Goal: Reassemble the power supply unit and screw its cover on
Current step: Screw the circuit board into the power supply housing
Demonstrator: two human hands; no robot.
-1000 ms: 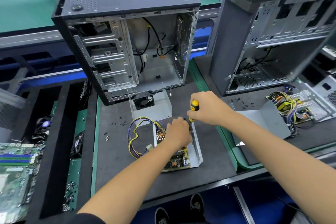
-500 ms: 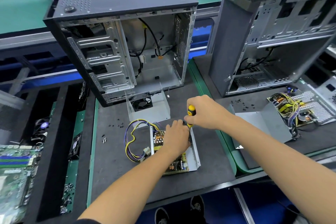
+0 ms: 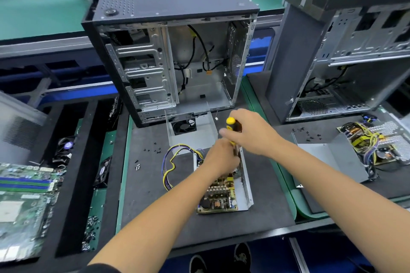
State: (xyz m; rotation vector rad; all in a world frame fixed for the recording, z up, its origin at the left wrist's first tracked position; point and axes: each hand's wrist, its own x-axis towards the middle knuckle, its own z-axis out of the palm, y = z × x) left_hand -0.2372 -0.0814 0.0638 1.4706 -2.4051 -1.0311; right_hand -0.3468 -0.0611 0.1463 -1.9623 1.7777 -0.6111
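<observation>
Your right hand point(image 3: 253, 133) has its fingers wrapped round the yellow-and-black screwdriver point(image 3: 233, 127), which stands nearly upright with its tip going down behind your left hand point(image 3: 221, 158), so I can't see where the tip lands. That left hand lies on the far end of the open power supply unit point(image 3: 224, 186), fingers curled down over the board edge; whether they actually pinch anything I can't tell. The unit sits on the dark mat of the desk point(image 3: 155, 201), circuit board showing, metal side wall up along its right, and its bundle of wires point(image 3: 173, 166) looping off to the left. Its cover point(image 3: 190, 133), the bent metal piece with the fan, stands just beyond it, touching nothing of the unit as far as I can see, right in front of the open computer case point(image 3: 173, 57). Loose screws point(image 3: 153, 150) are scattered on the mat to the left. Compared with half a second ago your right hand has lifted a bit and the screwdriver's yellow cap sticks out more; the left hand has hardly shifted.
</observation>
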